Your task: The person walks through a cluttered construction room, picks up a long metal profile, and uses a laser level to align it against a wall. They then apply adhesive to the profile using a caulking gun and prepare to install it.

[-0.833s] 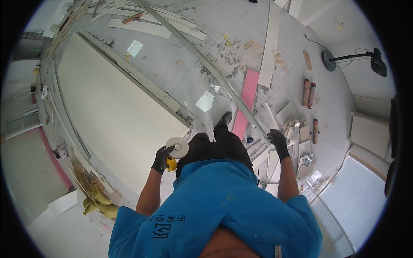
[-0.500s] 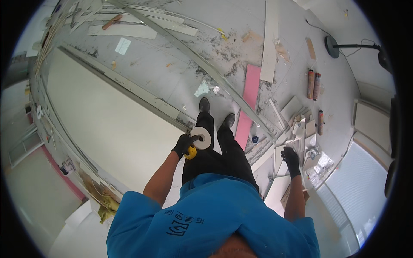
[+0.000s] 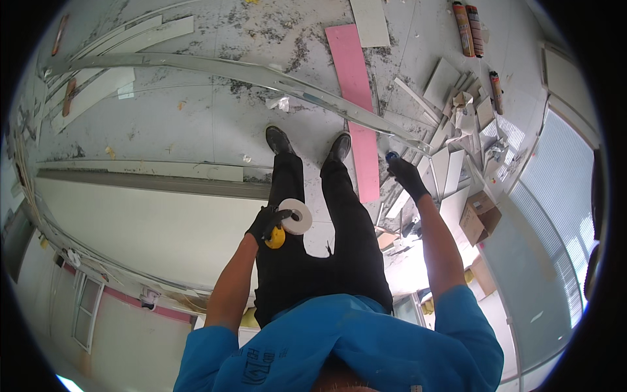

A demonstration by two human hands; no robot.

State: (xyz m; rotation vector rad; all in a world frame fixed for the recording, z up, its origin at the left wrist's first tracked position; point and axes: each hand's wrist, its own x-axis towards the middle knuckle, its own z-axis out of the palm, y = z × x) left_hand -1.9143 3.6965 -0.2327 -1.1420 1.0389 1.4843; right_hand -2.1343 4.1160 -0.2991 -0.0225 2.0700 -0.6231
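Observation:
My gloved left hand (image 3: pixel 266 224) is closed on a wide white tape roll (image 3: pixel 295 217), its fingers passing into the core. A rounded yellow object (image 3: pixel 275 237) sits under the same palm; its kind is unclear. Out to the right hangs my gloved right hand (image 3: pixel 407 179), its fingers pointing toward a small blue round item (image 3: pixel 392 157). Whether the fingertips touch that item or only overlap it in view, I cannot tell. The dark glove hides how far those fingers are bent.
A long metal channel (image 3: pixel 261 72) crosses in front of my boots, over a pink board strip (image 3: pixel 356 85). Offcuts (image 3: pixel 450 157) and a cardboard box (image 3: pixel 480 217) lie right. Foam cans (image 3: pixel 463 29) stand out beyond. A large pale panel (image 3: pixel 144 225) lies left.
My view has swung round, and the floor things have shifted in it. My right arm has reached farther forward, its hand now by the blue item. The left hand still holds the tape roll.

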